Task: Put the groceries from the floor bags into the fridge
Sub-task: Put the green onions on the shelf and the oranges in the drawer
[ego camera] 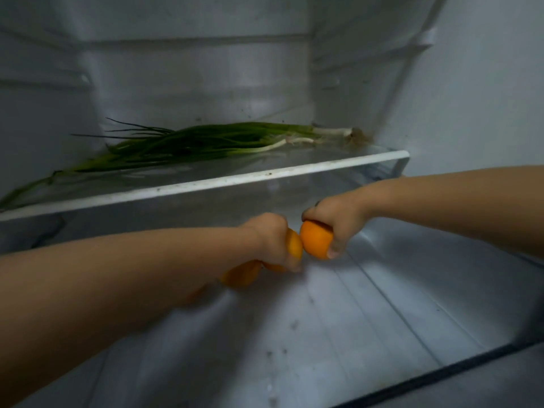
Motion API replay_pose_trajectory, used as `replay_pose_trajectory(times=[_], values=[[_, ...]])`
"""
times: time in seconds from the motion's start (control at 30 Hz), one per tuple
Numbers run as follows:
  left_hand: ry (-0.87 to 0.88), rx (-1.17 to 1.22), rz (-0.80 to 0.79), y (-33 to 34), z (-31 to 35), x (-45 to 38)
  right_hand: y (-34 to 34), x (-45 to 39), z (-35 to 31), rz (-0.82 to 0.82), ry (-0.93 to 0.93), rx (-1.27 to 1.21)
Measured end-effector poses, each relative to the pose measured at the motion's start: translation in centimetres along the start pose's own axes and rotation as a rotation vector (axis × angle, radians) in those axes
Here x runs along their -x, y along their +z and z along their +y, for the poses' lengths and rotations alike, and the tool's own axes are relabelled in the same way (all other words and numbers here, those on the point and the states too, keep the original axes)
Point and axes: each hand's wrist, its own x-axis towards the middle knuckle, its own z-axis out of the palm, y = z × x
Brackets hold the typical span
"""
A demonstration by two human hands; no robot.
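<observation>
Dim white fridge interior (191, 69): ribbed side walls, a speckled glass shelf (206, 184) above a ridged floor (338, 319).

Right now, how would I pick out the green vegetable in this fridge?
Find the glass shelf across the fridge's middle, above both hands. The spring onions lie lengthwise on it, white roots to the right, leaves trailing left. They are the only green thing there; everything held below is orange.

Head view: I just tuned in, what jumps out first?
Two hands meet mid-frame below the glass shelf: the right hand grips an orange, and the left hand holds more orange fruit. Green onions lie across the shelf above.
</observation>
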Motion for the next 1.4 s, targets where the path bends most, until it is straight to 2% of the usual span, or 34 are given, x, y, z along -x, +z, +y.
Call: replay_pose_trajectory(times=[0.13,0.33,0.57,0.7,0.8,0.93,1.03,1.13,1.2,1.27,1.4], values=[[-0.011,-0.04,-0.035,-0.2,0.2,0.0,0.4,0.0,0.2,-0.014,0.003,-0.017],[0.006,-0.071,-0.089,-0.4,0.8,0.6,0.6,0.1,0.0,-0.049,0.106,-0.001],[-0.002,-0.206,-0.139,-2.8,2.2,2.7,-3.4,3.5,-0.7,-0.136,0.161,-0.033],[-0.033,-0.295,-0.271,-3.4,3.2,3.3,-5.5,7.6,-1.4,-0.098,0.192,-0.141],[0.001,-0.335,-0.306,-4.7,4.7,5.3,-5.7,11.1,-2.3,-0.013,0.197,-0.099],[0.013,-0.417,-0.098,-7.1,7.1,10.1,-4.4,15.9,-4.5,0.16,0.132,0.039],[-0.061,-0.381,0.065,-7.3,7.9,14.6,-2.8,19.0,-6.2,0.317,0.074,0.068],[-0.169,-0.306,0.408,-7.2,8.7,20.7,-1.1,21.7,-7.5,0.551,-0.021,0.108],[-0.247,-0.245,0.58,-6.5,9.4,24.9,-0.6,23.7,-8.0,0.705,-0.071,0.055],[-0.342,-0.203,0.647,-5.0,10.0,28.9,-0.1,25.7,-9.0,0.784,-0.109,-0.035],[-0.551,-0.128,0.612,-0.8,10.9,36.8,1.4,29.0,-13.6,0.83,-0.269,-0.089]])
